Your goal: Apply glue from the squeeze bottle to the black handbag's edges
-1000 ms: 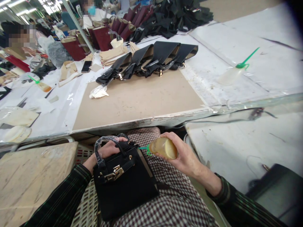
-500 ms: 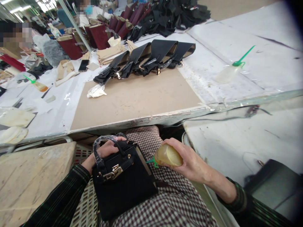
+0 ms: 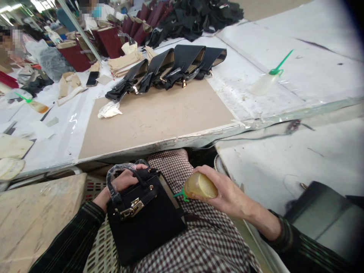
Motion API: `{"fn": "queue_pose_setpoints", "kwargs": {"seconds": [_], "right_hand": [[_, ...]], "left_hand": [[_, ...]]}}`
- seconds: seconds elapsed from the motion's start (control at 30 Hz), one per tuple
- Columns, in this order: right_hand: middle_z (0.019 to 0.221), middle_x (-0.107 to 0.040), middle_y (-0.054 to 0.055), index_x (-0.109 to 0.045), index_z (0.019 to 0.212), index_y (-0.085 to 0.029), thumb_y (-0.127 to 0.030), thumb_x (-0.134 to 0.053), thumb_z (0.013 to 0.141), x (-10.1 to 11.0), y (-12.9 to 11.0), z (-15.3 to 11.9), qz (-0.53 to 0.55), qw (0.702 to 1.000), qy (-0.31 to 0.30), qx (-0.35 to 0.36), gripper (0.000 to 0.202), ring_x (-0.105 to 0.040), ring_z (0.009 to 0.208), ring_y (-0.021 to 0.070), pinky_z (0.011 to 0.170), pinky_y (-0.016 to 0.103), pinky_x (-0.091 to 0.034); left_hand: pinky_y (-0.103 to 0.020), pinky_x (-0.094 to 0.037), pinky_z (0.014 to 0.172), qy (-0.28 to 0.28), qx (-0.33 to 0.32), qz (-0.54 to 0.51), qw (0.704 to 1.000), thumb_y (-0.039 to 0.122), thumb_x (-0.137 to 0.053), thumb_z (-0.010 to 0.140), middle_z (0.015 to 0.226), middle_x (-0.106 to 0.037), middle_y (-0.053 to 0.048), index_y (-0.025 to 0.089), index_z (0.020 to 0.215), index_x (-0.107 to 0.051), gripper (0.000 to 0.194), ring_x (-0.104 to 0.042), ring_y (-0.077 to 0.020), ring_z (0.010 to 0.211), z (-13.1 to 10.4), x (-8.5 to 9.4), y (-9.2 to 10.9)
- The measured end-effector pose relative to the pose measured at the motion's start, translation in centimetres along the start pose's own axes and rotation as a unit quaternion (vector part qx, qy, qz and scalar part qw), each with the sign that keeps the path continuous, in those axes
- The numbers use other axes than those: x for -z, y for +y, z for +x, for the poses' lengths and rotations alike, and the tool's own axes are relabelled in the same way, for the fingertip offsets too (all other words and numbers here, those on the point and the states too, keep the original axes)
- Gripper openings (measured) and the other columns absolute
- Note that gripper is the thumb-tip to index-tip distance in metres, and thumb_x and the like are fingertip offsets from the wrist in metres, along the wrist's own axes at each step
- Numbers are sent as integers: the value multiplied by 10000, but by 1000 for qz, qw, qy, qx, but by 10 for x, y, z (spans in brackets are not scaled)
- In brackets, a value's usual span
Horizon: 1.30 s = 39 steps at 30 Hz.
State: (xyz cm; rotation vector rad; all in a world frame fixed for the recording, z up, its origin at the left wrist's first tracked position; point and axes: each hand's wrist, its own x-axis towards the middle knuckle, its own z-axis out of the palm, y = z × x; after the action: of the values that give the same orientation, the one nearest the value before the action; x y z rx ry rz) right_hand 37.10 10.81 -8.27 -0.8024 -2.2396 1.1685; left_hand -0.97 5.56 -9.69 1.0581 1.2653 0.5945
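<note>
A small black handbag point(image 3: 145, 223) with a gold clasp rests on my lap, on checked trousers. My left hand point(image 3: 125, 181) grips its top by the plastic-wrapped handle. My right hand point(image 3: 218, 191) holds a yellowish squeeze bottle point(image 3: 200, 185) on its side. The bottle's green nozzle point(image 3: 179, 194) points left at the bag's right edge.
A brown board point(image 3: 159, 113) lies on the white worktable. At its far edge stands a row of black bags point(image 3: 170, 70), with a crumpled white cloth point(image 3: 109, 110) near it. Another green-nozzled bottle point(image 3: 265, 81) lies to the right. Maroon bags and other people are at the back left. A wooden board point(image 3: 34, 212) is at lower left.
My right hand has dropped and pulled back slightly with the bottle, so the nozzle now sits lower along the bag's right edge. The view has shifted a little to the right.
</note>
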Motion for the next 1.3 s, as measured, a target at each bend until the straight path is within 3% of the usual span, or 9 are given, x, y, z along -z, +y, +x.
{"fn": "queue_pose_setpoints", "kwargs": {"seconds": [0.3,0.5,0.67,0.77,0.87,1.0,1.13,1.2,1.3], "right_hand": [[1101,-657,-2,-506,1250,-284,-323,-807,909,1,-1,-6,16,997,-67,-44,457,-643,908,209,774,326,-486],[1087,-682,13,-564,1201,-262,-389,-786,919,1,-4,-4,17,994,-74,-83,381,-642,919,229,787,350,-480],[1015,-708,8,-628,1112,-245,-381,-781,891,6,-6,2,33,985,-68,-154,301,-651,892,238,787,360,-488],[873,-672,-16,-644,1059,-244,-422,-758,885,14,-4,4,92,969,-62,-220,274,-618,769,209,655,321,-484],[880,-654,-13,-629,1150,-255,-525,-751,875,23,1,0,176,947,-21,-269,404,-588,729,195,528,276,-456],[990,-671,26,-583,1281,-253,-620,-757,848,30,9,-15,201,933,100,-282,593,-613,801,226,528,282,-509],[1123,-693,79,-596,1284,-229,-636,-770,826,20,17,-27,138,935,176,-274,637,-664,956,291,737,380,-590],[1173,-706,87,-612,1263,-234,-622,-781,818,11,20,-29,102,945,171,-259,615,-672,1042,317,895,441,-575],[1180,-727,81,-616,1256,-247,-607,-768,832,-2,19,-26,74,962,133,-226,576,-689,1036,313,940,465,-564]], "left_hand": [[-283,-525,798,9,2,-7,1000,306,-798,819,984,-693,-47,153,1014,-656,285,-641,-199,881,-1,-2,0],[-287,-535,801,19,-1,18,1000,295,-791,824,1003,-706,-54,151,1018,-664,273,-654,-200,886,-5,-4,5],[-291,-532,836,28,10,62,998,249,-837,771,1053,-729,-54,168,1041,-695,315,-666,-208,915,-20,-17,31],[-283,-527,843,48,27,95,994,205,-815,731,1059,-731,-36,185,1043,-700,333,-675,-208,922,-42,-25,56],[-248,-508,852,54,-12,142,988,109,-717,691,995,-727,5,197,968,-705,290,-671,-187,920,-73,-29,79],[-205,-475,795,59,-71,217,972,70,-620,702,946,-714,39,223,969,-705,319,-649,-142,861,-106,-38,96],[-206,-445,775,22,-88,253,963,49,-565,695,919,-697,44,223,961,-688,341,-627,-124,836,-105,-57,83],[-214,-435,790,26,-79,257,963,44,-559,672,913,-695,43,214,947,-676,344,-624,-126,844,-100,-67,71],[-218,-424,797,33,-86,260,961,42,-560,654,905,-695,45,212,951,-672,361,-624,-128,842,-99,-78,57]]}}
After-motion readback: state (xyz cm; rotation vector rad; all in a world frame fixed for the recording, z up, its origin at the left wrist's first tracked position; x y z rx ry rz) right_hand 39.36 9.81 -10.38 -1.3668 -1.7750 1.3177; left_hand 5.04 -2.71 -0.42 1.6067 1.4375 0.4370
